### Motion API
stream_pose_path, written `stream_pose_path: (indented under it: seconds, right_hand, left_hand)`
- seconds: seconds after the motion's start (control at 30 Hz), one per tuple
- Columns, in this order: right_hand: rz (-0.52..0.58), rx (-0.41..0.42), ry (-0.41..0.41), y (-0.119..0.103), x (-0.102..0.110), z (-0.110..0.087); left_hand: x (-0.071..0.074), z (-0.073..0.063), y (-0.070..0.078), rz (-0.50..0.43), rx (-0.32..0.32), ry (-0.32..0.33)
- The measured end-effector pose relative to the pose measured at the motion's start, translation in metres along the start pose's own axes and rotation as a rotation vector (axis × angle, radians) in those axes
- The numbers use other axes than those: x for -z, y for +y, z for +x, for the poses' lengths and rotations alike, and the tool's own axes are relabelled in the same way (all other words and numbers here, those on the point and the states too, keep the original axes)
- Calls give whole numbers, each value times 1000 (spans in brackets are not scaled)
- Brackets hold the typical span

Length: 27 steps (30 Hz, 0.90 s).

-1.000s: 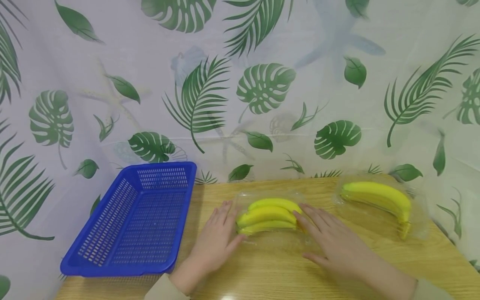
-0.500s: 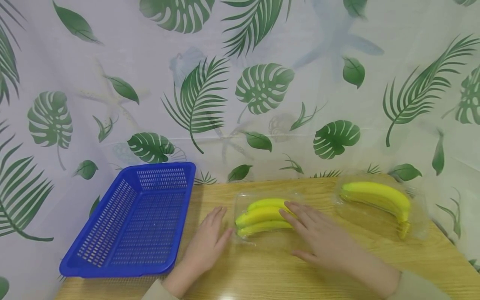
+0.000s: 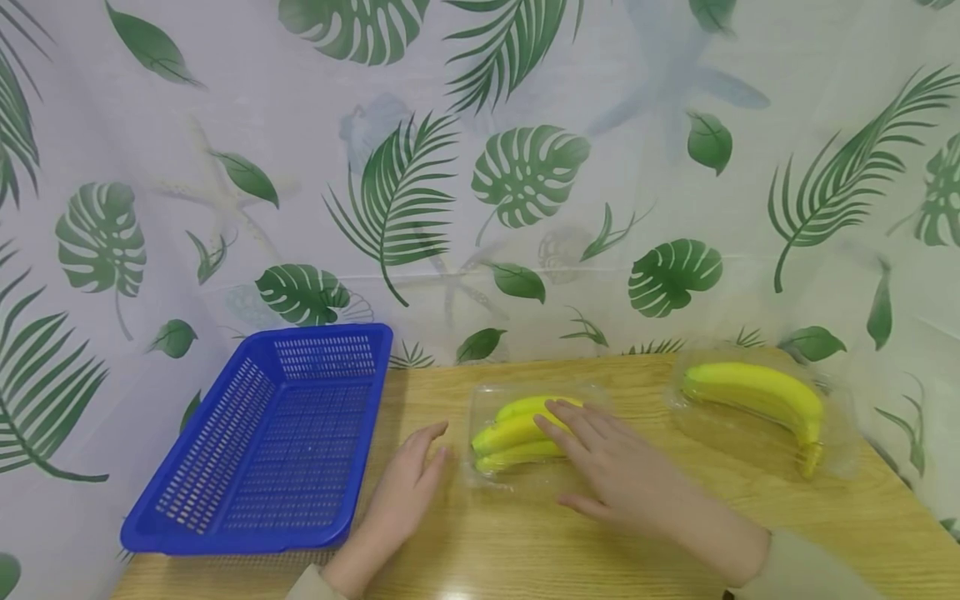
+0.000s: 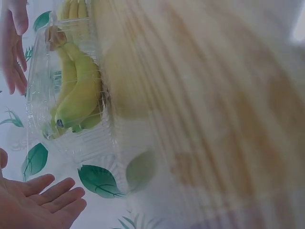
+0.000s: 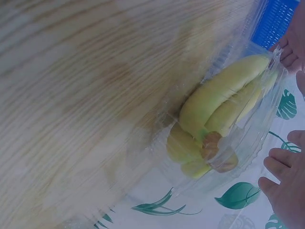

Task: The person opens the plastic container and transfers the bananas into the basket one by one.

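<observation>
A clear plastic clamshell box [image 3: 480, 479] with a bunch of bananas [image 3: 506, 433] inside lies on the wooden table. My right hand [image 3: 630, 475] is held over the box's right part, fingers straight, overlapping the bananas in the head view. To the left of the box, apart from it, is my left hand [image 3: 401, 487], fingers extended and holding nothing. In the left wrist view the closed box shows its bananas [image 4: 83, 88] beyond my left palm [image 4: 40, 202]. The right wrist view shows the bananas' brown stem end [image 5: 212, 143] near my right fingers [image 5: 281, 164].
At the left stands a blue slotted basket [image 3: 363, 467] with nothing in it. A second clear box with a yellow banana [image 3: 757, 387] lies at the back right, by the table's edge. A leaf-patterned cloth [image 3: 525, 275] hangs behind the table [image 3: 510, 550].
My left hand has drawn back leftward from the box's left side. My right hand has shifted left, from the box's right side to over the bananas. Box and bananas have stayed put.
</observation>
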State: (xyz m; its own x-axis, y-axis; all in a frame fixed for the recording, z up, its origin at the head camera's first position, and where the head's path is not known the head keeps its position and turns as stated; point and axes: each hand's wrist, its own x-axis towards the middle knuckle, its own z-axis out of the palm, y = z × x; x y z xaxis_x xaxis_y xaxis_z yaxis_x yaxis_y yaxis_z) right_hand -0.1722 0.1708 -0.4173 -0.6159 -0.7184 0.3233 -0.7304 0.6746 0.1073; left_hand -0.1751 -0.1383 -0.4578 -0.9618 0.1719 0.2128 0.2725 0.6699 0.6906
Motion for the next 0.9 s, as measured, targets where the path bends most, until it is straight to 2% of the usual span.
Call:
stream_pose_path:
  seconds: [0.23, 0.47, 0.67, 0.9]
  right_hand:
    - [31, 8, 4, -6, 1, 9]
    - [59, 14, -29, -8, -3, 19]
    - [62, 19, -47, -11, -6, 25]
    - [46, 35, -36, -14, -12, 32]
  left_hand:
    - [1, -1, -2, -129, 62, -18]
    - [-1, -1, -6, -271, 76, -26]
    - [-5, -2, -8, -457, 154, -54]
    - [-10, -2, -9, -587, 226, -90]
